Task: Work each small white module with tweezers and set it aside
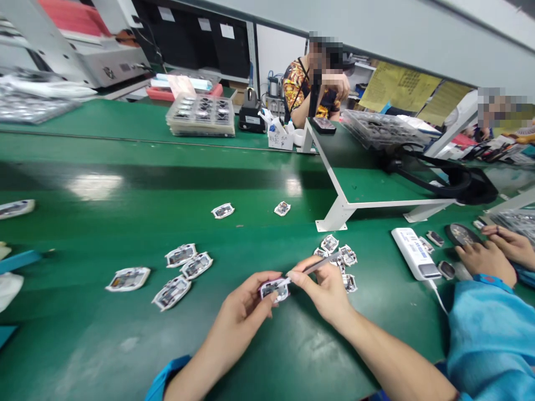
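Observation:
My left hand (246, 309) grips a small white-framed watch housing (273, 291) with its open side up. Dark electronic parts show inside the frame. Pinched in my right hand (324, 287) are slim grey tweezers (321, 263), their tip at the housing's upper right edge. Just beyond my right hand lies a cluster of similar housings (348, 255), partly hidden by the fingers. Left of my left hand, several more housings (196, 265) rest on the green table, and a single housing (128, 279) lies farther left.
A white metal stand (332, 217) holds a black strap (434, 172). Right of me are a white cabled device (413, 253) and a co-worker's hands (487, 259) beside a round dark dish (462, 234). Clear trays (200, 115) are stacked at the back. Another person (296, 92) sits opposite.

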`<state>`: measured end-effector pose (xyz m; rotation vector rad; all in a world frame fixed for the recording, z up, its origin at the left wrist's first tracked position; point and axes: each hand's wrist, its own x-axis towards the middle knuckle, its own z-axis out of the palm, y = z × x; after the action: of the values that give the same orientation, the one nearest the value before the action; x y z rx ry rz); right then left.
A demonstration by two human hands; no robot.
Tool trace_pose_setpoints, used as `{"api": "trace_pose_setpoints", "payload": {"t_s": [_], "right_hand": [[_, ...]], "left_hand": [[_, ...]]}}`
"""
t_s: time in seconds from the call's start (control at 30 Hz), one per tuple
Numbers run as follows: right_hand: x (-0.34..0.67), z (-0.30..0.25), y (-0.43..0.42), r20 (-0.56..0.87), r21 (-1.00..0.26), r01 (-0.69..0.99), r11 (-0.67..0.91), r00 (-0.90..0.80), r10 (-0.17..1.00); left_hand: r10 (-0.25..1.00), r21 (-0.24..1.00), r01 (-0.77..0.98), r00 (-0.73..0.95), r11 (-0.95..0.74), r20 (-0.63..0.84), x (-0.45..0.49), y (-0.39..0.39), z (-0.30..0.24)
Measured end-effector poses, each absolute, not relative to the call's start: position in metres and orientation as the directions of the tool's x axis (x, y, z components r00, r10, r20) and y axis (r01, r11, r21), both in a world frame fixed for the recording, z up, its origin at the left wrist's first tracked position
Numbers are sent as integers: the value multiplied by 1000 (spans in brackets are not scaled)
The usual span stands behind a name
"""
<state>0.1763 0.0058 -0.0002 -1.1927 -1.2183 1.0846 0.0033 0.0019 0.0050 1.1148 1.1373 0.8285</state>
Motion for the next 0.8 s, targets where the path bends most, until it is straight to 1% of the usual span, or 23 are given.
{"api": "trace_pose_setpoints", "payload": {"t_s": [0.17, 0.4, 0.6, 0.7, 0.8], "right_hand": [[176, 1, 4, 140, -988, 72, 137, 37, 990], [172, -1, -1, 174, -977, 139, 165, 54, 983], [171, 1, -3, 284, -938, 215, 273, 23, 959], [172, 2, -2, 323, -930, 199, 309, 37, 946], [173, 1, 0, 296, -946, 150, 286, 51, 954]], "left_hand": [[923, 952, -8, 246, 307, -295, 5, 3, 9], [917, 927, -28, 162, 373, -364, 10, 0, -1], [925, 934, -17, 150, 356, -350, 12, 0, -1], [923, 932, -52, 165, 360, -347, 10, -1, 3], [920, 922, -112, 184, 370, -346, 9, -1, 3]]}}
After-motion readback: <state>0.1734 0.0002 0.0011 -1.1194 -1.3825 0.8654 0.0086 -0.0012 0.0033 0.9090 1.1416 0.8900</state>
